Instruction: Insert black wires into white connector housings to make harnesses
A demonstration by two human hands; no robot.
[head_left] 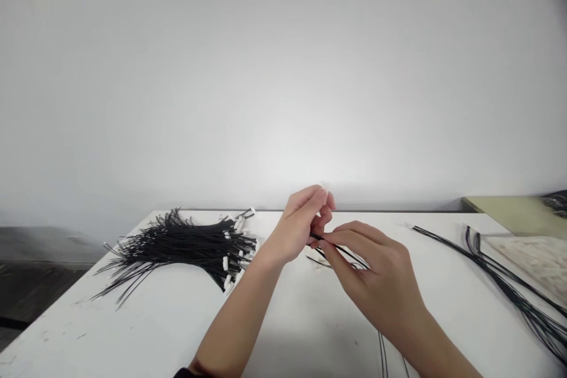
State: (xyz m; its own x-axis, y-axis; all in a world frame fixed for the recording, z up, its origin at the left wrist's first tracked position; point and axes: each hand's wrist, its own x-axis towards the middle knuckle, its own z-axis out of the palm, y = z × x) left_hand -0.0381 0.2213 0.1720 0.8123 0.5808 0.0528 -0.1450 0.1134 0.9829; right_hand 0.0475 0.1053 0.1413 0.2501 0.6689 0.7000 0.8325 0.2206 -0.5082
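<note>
My left hand (pixel 308 215) is closed, raised over the middle of the table, with a small white piece, likely a connector, just showing at its fingertips. Black wires (pixel 343 250) run out from under its palm. My right hand (pixel 376 266) pinches these wires between thumb and forefinger, close beside the left palm. The wires pass beneath the right hand, and their thin ends hang toward the table's front edge. How the wires meet the white piece is hidden by my left fingers.
A thick bundle of black wires (pixel 190 245) with white connectors (pixel 239 224) lies on the white table (pixel 177 319) at left. More loose black wires (pixel 496 274) lie at right, beside a bag of pale small parts (pixel 531 257). A grey wall (pixel 283 71) stands behind.
</note>
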